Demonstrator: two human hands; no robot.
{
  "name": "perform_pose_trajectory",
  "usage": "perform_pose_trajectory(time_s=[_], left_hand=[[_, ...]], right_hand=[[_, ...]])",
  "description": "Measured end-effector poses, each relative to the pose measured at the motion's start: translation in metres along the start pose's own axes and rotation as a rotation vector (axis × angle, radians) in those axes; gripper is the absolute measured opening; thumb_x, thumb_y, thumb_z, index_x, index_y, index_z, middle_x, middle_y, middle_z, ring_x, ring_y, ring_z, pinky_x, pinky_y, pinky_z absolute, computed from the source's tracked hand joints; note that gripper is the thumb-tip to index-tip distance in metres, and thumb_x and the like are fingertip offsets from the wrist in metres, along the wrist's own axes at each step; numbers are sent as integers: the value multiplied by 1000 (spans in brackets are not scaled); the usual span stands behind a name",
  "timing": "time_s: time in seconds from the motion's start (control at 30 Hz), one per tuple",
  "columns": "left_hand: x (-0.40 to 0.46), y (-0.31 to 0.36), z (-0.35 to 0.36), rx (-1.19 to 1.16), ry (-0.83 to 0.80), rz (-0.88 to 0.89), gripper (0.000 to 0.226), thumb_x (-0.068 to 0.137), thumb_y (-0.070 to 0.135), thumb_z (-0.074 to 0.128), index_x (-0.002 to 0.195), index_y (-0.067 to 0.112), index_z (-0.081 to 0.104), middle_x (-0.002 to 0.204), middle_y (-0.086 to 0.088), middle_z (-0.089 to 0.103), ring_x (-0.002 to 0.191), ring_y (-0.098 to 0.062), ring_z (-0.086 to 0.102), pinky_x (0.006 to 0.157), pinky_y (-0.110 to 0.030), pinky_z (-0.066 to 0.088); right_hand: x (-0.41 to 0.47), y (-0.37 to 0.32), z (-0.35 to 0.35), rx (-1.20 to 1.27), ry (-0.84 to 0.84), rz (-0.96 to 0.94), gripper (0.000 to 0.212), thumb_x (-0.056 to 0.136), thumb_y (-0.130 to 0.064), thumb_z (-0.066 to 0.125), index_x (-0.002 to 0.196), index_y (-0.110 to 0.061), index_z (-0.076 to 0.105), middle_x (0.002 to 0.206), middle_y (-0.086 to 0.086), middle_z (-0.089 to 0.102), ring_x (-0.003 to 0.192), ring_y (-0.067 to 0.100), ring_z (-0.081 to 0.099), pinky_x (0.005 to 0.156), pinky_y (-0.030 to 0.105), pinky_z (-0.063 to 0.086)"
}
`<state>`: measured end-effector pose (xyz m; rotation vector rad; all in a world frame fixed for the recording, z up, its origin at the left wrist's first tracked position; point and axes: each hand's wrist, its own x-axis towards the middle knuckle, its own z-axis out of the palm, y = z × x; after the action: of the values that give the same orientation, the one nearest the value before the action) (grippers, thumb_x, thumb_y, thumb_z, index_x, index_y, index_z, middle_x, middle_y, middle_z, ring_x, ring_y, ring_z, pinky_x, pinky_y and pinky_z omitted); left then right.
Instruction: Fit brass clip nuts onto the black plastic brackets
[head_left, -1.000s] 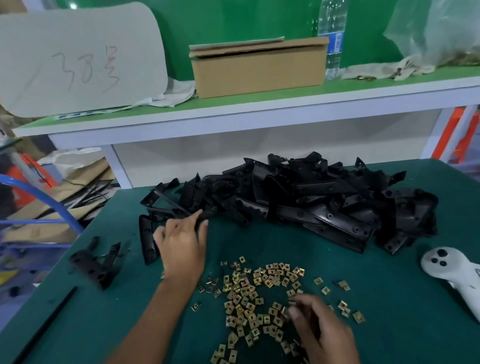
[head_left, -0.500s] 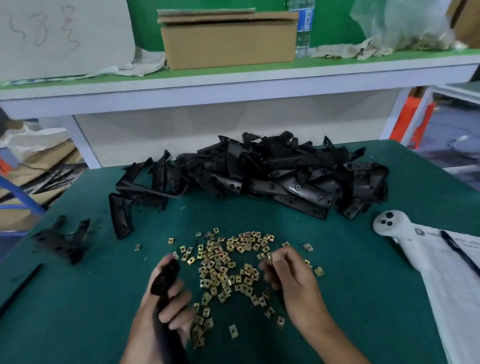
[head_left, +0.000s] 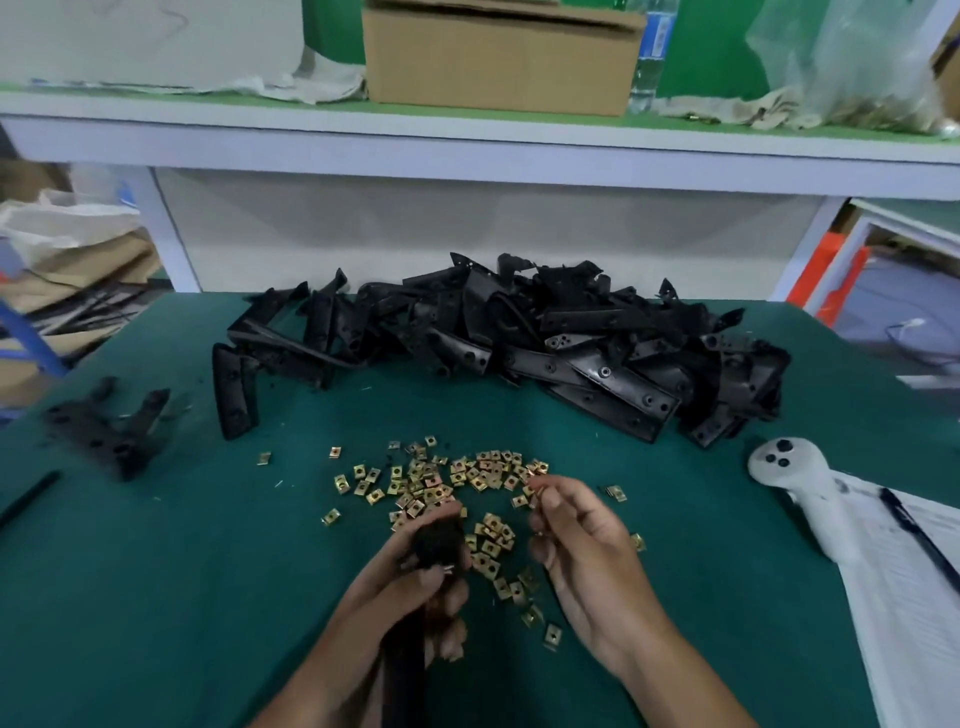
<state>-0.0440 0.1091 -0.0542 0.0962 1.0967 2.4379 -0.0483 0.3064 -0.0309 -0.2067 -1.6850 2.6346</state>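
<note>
A big heap of black plastic brackets (head_left: 545, 343) lies across the far half of the green table (head_left: 156, 571). Several brass clip nuts (head_left: 447, 480) are scattered in front of it. My left hand (head_left: 415, 587) grips one black bracket (head_left: 436, 540), its top end pointing up above the nuts. My right hand (head_left: 576, 540) hovers just right of it, thumb and finger pinched near the nuts; whether a brass nut is between them I cannot make out.
A few finished-looking brackets (head_left: 104, 426) lie at the left edge. A white controller (head_left: 800, 483) and a paper with a pen (head_left: 914, 535) rest at the right. A shelf (head_left: 467, 150) with a cardboard box (head_left: 498, 57) stands behind the table.
My left hand drew a bracket out of the heap and brought it close over the nuts. My right hand lifted from the nuts toward the bracket. My view tilted down.
</note>
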Motion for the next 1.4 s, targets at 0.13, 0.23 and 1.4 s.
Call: perform_pose_trajectory(time_s=[0.13,0.23,1.4], left_hand=[[-6,-1,5,290,135,28,66,38,66,94,62,9,72,63,-12,64,51,-21,59,50,-24,46],[-13,3,9,542,171,94,56,55,65,84,76,14,78,70,-4,72,61,-17,69,55,-18,49],[-24,-6,13,1122,-52,324,26,90,49,60,102,29,47,80,27,68,72,7,62,61,-7,39]], right_hand=[[2,0,0,91,-57,41,12,84,-20,66,89,-21,77,82,-2,66,72,7,61,56,19,49],[2,0,-3,112,-89,75,14,85,-18,67,93,-22,77,86,-1,67,74,7,62,57,18,49],[-11,-17,-5,-269,-406,146,19,83,-33,72,98,-23,77,87,-9,70,81,2,65,64,17,52]])
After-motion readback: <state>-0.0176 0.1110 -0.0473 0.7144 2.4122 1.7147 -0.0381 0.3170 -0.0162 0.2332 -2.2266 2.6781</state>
